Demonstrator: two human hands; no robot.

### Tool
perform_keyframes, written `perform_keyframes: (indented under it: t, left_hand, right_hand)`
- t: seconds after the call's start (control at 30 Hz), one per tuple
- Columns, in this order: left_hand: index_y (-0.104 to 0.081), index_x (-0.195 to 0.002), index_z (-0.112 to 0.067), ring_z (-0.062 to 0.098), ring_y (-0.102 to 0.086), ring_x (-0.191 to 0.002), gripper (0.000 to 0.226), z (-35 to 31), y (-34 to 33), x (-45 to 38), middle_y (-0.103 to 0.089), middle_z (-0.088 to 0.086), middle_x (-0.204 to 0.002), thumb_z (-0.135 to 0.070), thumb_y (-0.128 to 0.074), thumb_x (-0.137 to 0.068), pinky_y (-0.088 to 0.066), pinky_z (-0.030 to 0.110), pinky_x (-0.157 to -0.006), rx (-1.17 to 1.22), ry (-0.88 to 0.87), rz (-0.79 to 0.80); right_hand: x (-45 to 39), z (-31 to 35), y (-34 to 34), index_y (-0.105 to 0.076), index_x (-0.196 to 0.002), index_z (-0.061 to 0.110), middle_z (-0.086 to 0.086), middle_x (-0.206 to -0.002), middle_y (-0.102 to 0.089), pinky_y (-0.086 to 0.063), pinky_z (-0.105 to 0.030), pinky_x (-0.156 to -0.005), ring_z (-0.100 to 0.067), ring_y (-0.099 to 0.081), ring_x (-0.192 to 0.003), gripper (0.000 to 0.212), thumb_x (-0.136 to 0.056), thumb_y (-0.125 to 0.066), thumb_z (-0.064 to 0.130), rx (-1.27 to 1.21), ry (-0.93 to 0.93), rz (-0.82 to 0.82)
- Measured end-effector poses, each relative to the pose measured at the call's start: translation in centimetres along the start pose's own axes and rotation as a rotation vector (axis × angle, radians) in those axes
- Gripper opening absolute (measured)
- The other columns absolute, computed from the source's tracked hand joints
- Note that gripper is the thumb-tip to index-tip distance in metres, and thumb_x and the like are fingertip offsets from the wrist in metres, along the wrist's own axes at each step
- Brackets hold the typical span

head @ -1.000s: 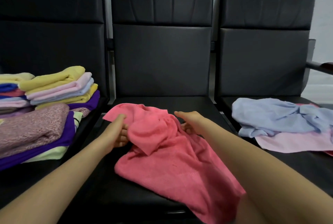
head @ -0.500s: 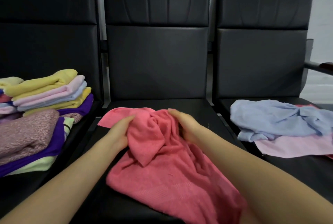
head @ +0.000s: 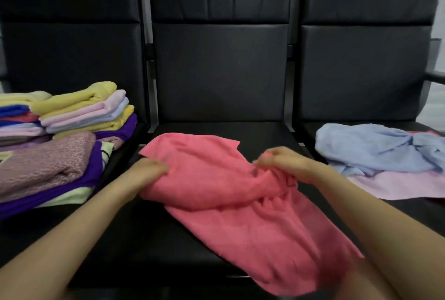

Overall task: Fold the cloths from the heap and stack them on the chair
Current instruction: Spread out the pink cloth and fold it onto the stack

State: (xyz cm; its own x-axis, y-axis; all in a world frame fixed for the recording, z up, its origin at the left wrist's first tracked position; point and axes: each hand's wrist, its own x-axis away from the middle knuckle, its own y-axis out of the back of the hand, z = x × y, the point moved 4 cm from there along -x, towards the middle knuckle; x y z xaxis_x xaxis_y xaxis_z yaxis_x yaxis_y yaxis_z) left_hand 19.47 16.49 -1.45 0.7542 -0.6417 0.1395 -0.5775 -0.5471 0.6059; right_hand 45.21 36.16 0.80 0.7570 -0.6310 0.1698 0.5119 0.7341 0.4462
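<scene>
Your hands have drawn apart since a moment ago: your left hand [head: 150, 169] grips the pink cloth [head: 231, 193] near the middle chair seat's [head: 260, 131] left edge, and your right hand [head: 281, 162] pinches a bunched fold further right, spreading it out. That suggests folding is only starting, the cloth's near end spilling over the seat's front edge. Beyond, the folded stack [head: 79, 111] sits on the left chair and the unfolded heap [head: 375, 150] on the right.

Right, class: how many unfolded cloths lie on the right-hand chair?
2 show: a light blue cloth crumpled on top, and a pale pink cloth spread beneath it. A reddish edge behind may be another, mostly hidden.
</scene>
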Motion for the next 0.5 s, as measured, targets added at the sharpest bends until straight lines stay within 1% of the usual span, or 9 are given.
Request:
perform_keyframes:
  t: [0.07,0.13,0.17,0.27,0.33,0.37,0.4,0.47,0.5]
  left_hand:
    - [-0.060,-0.065,-0.015,0.024,-0.056,-0.075,0.023,1.4,-0.7,-0.2,-0.062,0.010,-0.081,-0.017,-0.065,-0.087,-0.039,0.026,-0.065,-0.162,0.024,0.103]
    - [-0.052,-0.063,-0.016,0.019,-0.045,-0.057,0.027,1.5,-0.4,-0.7,-0.051,0.006,-0.063,-0.020,-0.062,-0.088,-0.034,0.023,-0.052,-0.141,0.059,0.065]
    - [-0.051,-0.063,-0.015,0.021,-0.046,-0.057,0.029,1.0,-0.2,-1.2,-0.051,0.006,-0.062,-0.023,-0.061,-0.089,-0.036,0.024,-0.053,-0.130,0.053,0.007]
    - [-0.050,-0.064,-0.014,0.026,-0.057,-0.071,0.032,-0.2,0.7,-2.8,-0.060,0.010,-0.070,-0.031,-0.061,-0.089,-0.043,0.032,-0.068,-0.119,-0.016,-0.198]
    - [-0.057,-0.069,-0.012,0.032,-0.064,-0.085,0.030,-0.1,0.5,-4.2,-0.067,0.018,-0.086,-0.033,-0.060,-0.090,-0.049,0.035,-0.077,-0.072,-0.022,-0.237]
    - [-0.064,-0.079,-0.008,0.035,-0.064,-0.094,0.027,0.2,0.2,-4.9,-0.068,0.021,-0.098,-0.033,-0.060,-0.090,-0.050,0.037,-0.083,-0.057,-0.014,-0.238]
    - [-0.067,-0.098,-0.004,0.036,-0.062,-0.104,0.032,0.5,0.0,-5.6,-0.066,0.023,-0.111,-0.033,-0.060,-0.090,-0.047,0.038,-0.089,-0.065,0.000,-0.243]
    - [-0.053,-0.130,-0.001,0.036,-0.055,-0.119,0.054,0.6,-0.3,-6.6,-0.058,0.022,-0.129,-0.037,-0.060,-0.090,-0.043,0.039,-0.098,-0.109,0.018,-0.261]
    - [-0.050,-0.133,-0.002,0.037,-0.054,-0.120,0.059,0.6,-0.4,-6.9,-0.056,0.021,-0.130,-0.040,-0.061,-0.089,-0.043,0.041,-0.098,-0.141,0.018,-0.280]
  right_hand:
    - [0.2,-0.8,-0.8,-0.068,-0.081,0.016,0.006,-0.076,-0.066,-0.049,-0.019,-0.063,-0.007,-0.061,-0.072,0.021,-0.083,-0.073,0.036,0.270,-0.088,0.087]
    - [-0.6,-0.3,-0.6,-0.069,-0.083,0.012,0.005,-0.078,-0.066,-0.049,-0.022,-0.065,-0.009,-0.061,-0.074,0.034,-0.083,-0.070,0.047,0.246,-0.054,-0.028]
    - [-1.1,0.2,-0.5,-0.070,-0.083,0.010,0.003,-0.077,-0.066,-0.049,-0.023,-0.065,-0.010,-0.061,-0.073,0.039,-0.084,-0.068,0.049,0.209,-0.018,-0.106]
    - [-3.2,0.9,-0.5,-0.067,-0.077,0.015,0.003,-0.072,-0.064,-0.046,-0.029,-0.067,-0.012,-0.058,-0.069,0.031,-0.087,-0.065,0.044,0.253,0.051,-0.310]
    - [-5.2,1.1,-1.2,-0.066,-0.082,0.019,0.002,-0.078,-0.067,-0.047,-0.029,-0.073,-0.015,-0.061,-0.076,0.020,-0.089,-0.064,0.038,0.305,0.040,-0.355]
    - [-6.3,1.3,-1.8,-0.068,-0.092,0.018,-0.001,-0.088,-0.069,-0.047,-0.028,-0.077,-0.018,-0.063,-0.084,0.019,-0.090,-0.062,0.036,0.322,0.031,-0.353]
    - [-7.2,1.6,-2.5,-0.068,-0.106,0.014,-0.005,-0.101,-0.069,-0.047,-0.028,-0.082,-0.021,-0.063,-0.096,0.027,-0.092,-0.060,0.036,0.327,0.017,-0.345]
    - [-9.0,2.0,-3.7,-0.055,-0.131,0.006,-0.012,-0.127,-0.061,-0.043,-0.029,-0.092,-0.027,-0.057,-0.116,0.048,-0.094,-0.055,0.037,0.316,-0.042,-0.340]
    - [-9.7,1.9,-4.2,-0.050,-0.135,0.004,-0.014,-0.133,-0.056,-0.043,-0.030,-0.093,-0.029,-0.054,-0.120,0.053,-0.094,-0.053,0.038,0.321,-0.069,-0.355]
